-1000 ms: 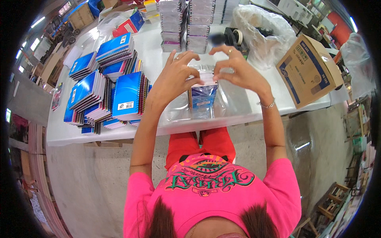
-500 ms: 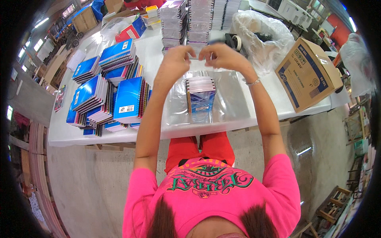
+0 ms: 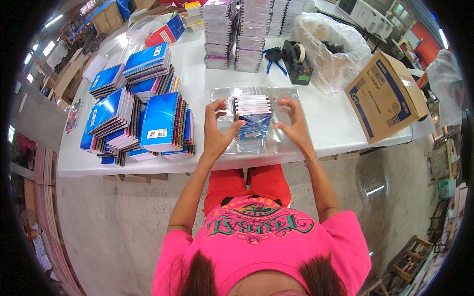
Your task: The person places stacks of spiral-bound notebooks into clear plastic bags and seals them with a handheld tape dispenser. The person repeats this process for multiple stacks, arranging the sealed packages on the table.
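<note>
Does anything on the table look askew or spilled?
Nothing looks spilled. The blue notebooks on the left look untidy: their piles overlap at differing angles, unlike the straighter wrapped stacks at the back.

Left hand (image 3: pixel 217 131) and right hand (image 3: pixel 295 123) drawn back toward the body, brought beside the notebook stack (image 3: pixel 255 129), blue-handled pliers (image 3: pixel 272 55) uncovered.

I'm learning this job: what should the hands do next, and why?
Perhaps gather the film in against the notebooks lying on it: it spreads past both sides, and the left hand and right hand are open, one on either side.
</note>
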`<state>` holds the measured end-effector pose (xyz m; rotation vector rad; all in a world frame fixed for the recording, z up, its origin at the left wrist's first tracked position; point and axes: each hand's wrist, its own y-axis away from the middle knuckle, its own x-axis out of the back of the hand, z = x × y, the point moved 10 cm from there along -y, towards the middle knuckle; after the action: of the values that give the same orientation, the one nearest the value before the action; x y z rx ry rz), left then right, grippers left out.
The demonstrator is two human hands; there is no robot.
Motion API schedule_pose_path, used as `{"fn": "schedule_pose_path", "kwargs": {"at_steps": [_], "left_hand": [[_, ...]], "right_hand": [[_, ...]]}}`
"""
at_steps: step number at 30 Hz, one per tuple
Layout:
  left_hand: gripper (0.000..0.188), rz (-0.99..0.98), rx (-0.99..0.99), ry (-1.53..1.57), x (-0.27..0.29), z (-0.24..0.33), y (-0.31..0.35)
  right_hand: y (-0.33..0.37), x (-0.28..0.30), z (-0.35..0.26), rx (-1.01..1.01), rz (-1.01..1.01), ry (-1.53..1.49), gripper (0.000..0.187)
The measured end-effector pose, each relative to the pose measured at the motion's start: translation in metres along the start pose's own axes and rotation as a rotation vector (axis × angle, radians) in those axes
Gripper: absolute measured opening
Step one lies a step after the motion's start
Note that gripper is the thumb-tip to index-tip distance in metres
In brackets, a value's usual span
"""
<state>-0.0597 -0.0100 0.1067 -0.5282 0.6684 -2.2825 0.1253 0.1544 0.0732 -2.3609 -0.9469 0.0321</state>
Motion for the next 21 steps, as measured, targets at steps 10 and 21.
{"fn": "schedule_pose_path", "kwargs": {"at_steps": [10,21], "left_hand": [[0.047,-0.112,-0.296,-0.326,-0.021,0.031,-0.016],[0.038,-0.069,-0.223,-0.169,-0.016,0.037,-0.021]], "right_hand": [[-0.009,-0.049,-0.033,0.108,-0.170,0.367,0.081],[-0.011,-0.035,-0.027,0.051,-0.037,0.047,0.062]]}}
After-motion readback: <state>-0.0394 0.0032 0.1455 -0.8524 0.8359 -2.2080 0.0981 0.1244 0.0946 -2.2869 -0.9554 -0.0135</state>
